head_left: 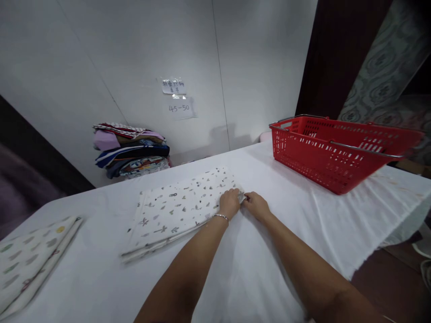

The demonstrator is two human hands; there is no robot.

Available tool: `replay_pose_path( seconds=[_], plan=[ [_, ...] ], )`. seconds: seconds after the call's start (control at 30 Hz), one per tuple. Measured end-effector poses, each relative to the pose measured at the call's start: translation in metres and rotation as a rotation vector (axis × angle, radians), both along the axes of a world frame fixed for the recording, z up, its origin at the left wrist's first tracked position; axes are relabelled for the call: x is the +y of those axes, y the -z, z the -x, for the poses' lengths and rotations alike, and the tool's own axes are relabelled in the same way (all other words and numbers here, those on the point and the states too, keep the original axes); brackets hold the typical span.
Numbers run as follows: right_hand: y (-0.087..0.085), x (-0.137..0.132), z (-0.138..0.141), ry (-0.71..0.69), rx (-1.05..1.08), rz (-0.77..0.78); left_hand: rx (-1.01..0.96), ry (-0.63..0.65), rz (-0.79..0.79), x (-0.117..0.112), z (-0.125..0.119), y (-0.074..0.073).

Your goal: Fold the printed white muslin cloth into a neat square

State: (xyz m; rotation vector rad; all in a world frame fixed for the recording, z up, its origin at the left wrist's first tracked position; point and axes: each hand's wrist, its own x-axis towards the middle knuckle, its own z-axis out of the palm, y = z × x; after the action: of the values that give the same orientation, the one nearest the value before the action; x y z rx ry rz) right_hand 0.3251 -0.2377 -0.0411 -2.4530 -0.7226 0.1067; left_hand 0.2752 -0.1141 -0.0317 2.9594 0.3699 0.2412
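Observation:
A folded white cloth (182,211) with small grey and green prints lies flat in the middle of the table. At its right near corner my left hand (230,204), with a bracelet at the wrist, presses on the top with curled fingers and grips the edge. My right hand (256,206) pinches the tip of that same corner, close beside the left. The fingertips of both hands are partly hidden by the fabric and by each other.
On the white-covered table (286,211), a red basket (319,157) with metal handles stands at right. Another folded printed cloth (33,260) lies at left. Behind the table edge is a stack of folded clothes (134,150); paper notes (182,107) hang on the wall.

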Motion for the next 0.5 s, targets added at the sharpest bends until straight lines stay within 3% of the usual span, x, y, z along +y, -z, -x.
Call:
replay_pose_path(
  seconds=[0.33, 0.5],
  plan=[
    [0.000, -0.003, -0.009, -0.015, 0.053, 0.019, -0.005, 0.009, 0.006, 0.000, 0.002, -0.001],
    [-0.004, -0.003, -0.008, 0.051, 0.062, 0.039, -0.014, 0.014, 0.009, 0.001, 0.001, 0.001]
  ],
)
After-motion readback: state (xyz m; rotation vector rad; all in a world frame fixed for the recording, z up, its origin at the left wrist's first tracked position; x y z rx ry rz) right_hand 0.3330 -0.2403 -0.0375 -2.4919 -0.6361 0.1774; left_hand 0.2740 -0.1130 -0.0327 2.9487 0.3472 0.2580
